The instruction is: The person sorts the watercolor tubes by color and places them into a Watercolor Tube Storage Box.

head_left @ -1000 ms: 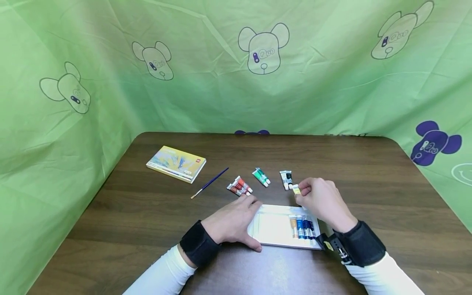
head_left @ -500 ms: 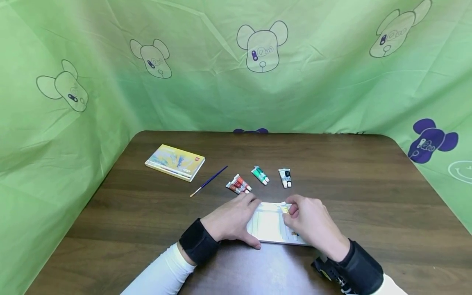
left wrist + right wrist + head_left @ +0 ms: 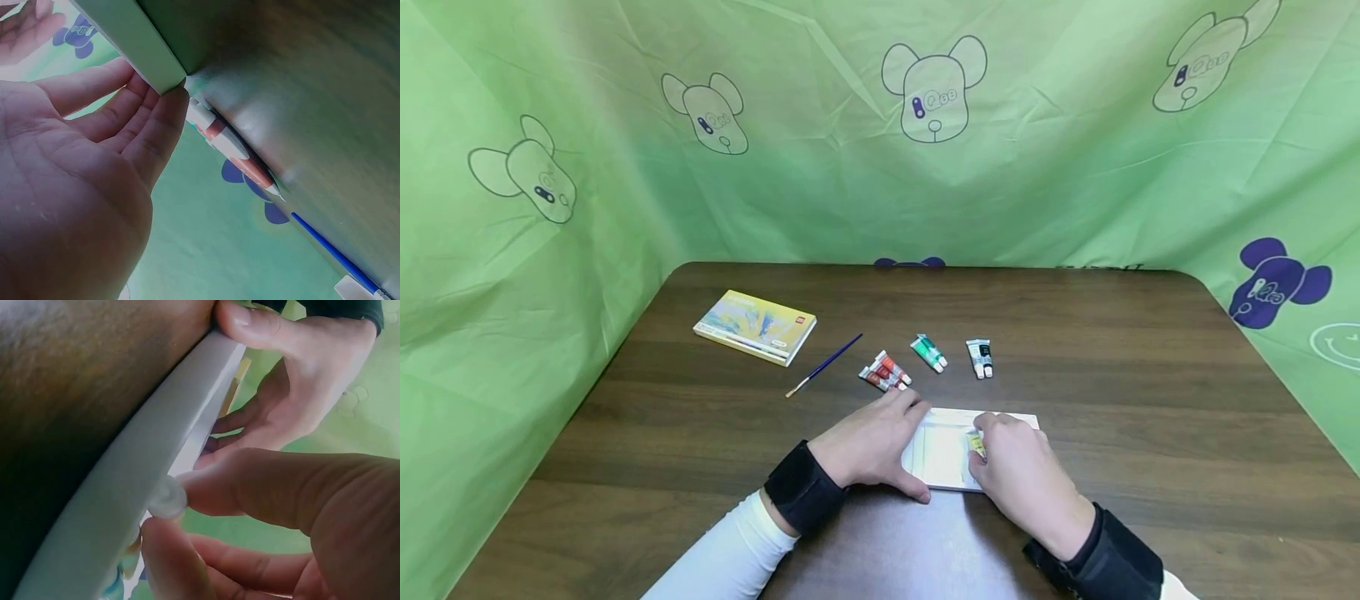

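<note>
Plainly, the right hand (image 3: 1024,473) pinches a yellow tube (image 3: 976,444), the white tray (image 3: 945,454) beneath its fingers; the left hand (image 3: 874,442) grips that tray, red tubes (image 3: 886,370) beyond its fingers.

In the head view, the right grip (image 3: 1024,471) hides much of the right half of the white tray (image 3: 946,454) and part of the yellow tube (image 3: 976,445); the left grip (image 3: 876,442) covers its left end. Print on the red tubes (image 3: 883,370) is illegibly small. The left wrist view crops the brush (image 3: 334,251).
</note>
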Tool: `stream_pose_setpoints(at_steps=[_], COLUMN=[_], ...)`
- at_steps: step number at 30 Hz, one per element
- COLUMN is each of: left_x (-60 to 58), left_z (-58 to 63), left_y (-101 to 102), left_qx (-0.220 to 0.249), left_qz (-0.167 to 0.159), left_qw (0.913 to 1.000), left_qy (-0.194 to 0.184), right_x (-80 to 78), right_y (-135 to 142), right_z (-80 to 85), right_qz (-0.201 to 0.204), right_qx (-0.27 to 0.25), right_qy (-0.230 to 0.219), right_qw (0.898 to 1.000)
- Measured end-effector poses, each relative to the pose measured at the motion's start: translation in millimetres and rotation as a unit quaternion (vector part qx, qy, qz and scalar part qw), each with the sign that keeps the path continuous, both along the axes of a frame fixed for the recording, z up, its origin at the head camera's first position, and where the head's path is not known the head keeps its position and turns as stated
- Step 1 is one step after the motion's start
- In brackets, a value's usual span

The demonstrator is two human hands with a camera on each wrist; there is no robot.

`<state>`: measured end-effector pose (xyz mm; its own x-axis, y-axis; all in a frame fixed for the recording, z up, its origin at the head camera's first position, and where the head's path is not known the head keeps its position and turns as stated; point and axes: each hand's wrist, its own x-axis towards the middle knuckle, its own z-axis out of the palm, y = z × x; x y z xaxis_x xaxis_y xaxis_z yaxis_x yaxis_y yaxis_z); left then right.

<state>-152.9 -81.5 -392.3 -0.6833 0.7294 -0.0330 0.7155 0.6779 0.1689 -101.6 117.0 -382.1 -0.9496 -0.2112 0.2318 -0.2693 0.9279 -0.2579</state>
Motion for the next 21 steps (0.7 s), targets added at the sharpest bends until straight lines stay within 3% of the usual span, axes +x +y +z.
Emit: stream_pose_setpoints(at_steps=[15, 21], left_x=[0.2, -0.1], left_z=[0.7, 0.6], left_y=[-0.4, -0.3], left_qx=[0.003, 0.0], left_qz=[0.001, 0.002], left_qw=[1.0, 1.0], left_qy=[-0.001, -0.006], right_x=[-1.6, -2.6], right_y=[4.9, 9.0], right_z=[2.4, 7.3], right_qz=[0.044, 0.062], right_qx=[0.031, 0.018], right_qy=[-0.009, -0.042], right_qw=[0.999, 0.997])
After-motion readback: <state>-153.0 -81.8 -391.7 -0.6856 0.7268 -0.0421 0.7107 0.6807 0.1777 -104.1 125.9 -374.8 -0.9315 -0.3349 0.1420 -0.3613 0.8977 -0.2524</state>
